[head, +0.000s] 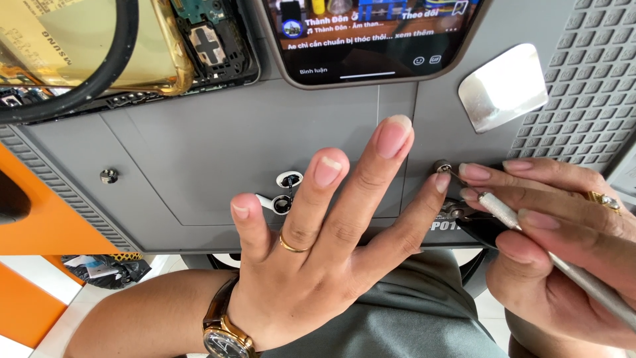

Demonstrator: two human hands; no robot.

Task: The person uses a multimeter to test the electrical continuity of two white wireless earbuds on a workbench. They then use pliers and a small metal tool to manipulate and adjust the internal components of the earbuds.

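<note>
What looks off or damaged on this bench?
The dismantled phone at top left lies open, its back off and inner parts bare. Two small white ring parts sit loose on the grey mat by the left hand. The right hand holds a slim metal tool. Nothing spilled.

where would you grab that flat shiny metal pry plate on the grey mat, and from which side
Take the metal pry plate by its broad rounded upper right end, coming from the right over the ribbed mat. It lies flat, so a pinch across a thin edge is probably needed. Its lower left end narrows and looks harder to pinch. The right hand, now holding a slim silver tool, is nearest.
</note>
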